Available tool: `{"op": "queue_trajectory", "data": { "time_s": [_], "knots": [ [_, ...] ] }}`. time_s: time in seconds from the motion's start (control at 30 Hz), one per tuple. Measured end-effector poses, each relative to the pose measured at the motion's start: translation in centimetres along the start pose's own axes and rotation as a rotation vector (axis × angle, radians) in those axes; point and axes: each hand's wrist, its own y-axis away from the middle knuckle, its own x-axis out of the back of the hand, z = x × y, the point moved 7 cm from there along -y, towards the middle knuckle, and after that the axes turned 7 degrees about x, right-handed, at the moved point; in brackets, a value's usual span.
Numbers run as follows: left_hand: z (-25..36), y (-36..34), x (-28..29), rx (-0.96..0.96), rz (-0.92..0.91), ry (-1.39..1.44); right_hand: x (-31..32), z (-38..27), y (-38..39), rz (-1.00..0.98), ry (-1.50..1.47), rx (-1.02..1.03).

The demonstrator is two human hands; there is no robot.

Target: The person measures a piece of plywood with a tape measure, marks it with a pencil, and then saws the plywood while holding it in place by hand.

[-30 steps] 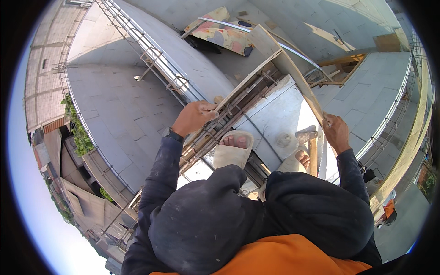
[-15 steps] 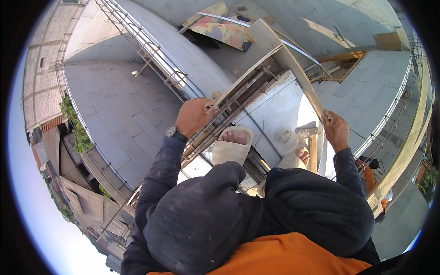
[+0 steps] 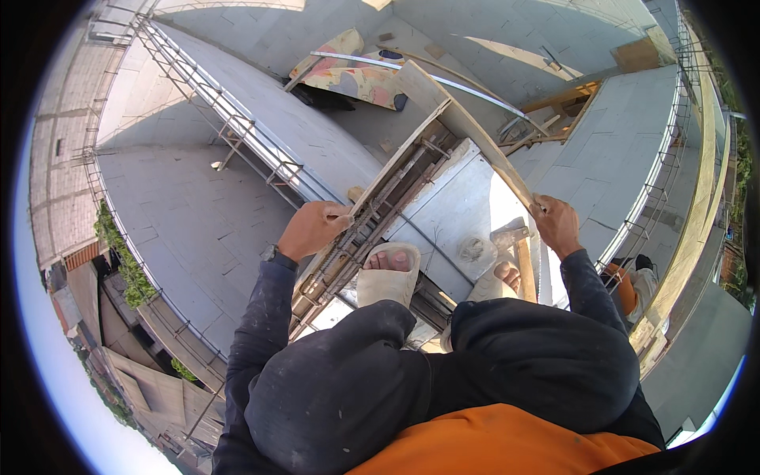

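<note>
My left hand (image 3: 317, 228) is closed on the upper edge of a thin wooden board (image 3: 400, 161) running beside a cage of steel bars (image 3: 380, 204). My right hand (image 3: 558, 225) grips the near end of a second board (image 3: 492, 149). The two boards meet at a corner on the far side. Between them lies a pale flat panel (image 3: 435, 207), crossed by a thin dark bar. A hammer with a wooden handle (image 3: 526, 267) rests beside my right foot, and a crumpled clear plastic item (image 3: 477, 250) lies near it.
My sandalled feet (image 3: 388, 277) are between the boards, high above block-walled rooms. A long metal-and-bar frame (image 3: 237, 119) lies along the wall top at left. Patterned sheets (image 3: 352, 79) lie below. At right are long planks (image 3: 701, 190) and another person in orange (image 3: 621, 289).
The view has shifted, so the scene sits further left. My left hand's hold on the left board looks more like a pinch, with more of the board showing. My right hand keeps its grip.
</note>
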Motion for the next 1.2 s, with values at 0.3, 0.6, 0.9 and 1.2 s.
{"op": "queue_trajectory", "data": {
  "time_s": [0.3,0.6,0.9,1.2],
  "knots": [
    [2.7,-0.5,0.0,0.035,0.171,-0.196,2.2,-2.5,-4.4,-0.07,0.028,0.069],
    [5.3,-0.9,-0.6,-0.118,0.376,-0.211,2.3,-14.1,-17.4,-0.181,0.314,0.55],
    [5.2,-0.6,-0.8,-0.1,0.405,-0.269,0.4,-15.4,-20.4,-0.129,0.173,0.496],
    [5.5,-0.4,-0.8,-0.123,0.424,-0.256,0.8,-15.5,-19.8,0.024,0.068,0.507]
  ]
}}
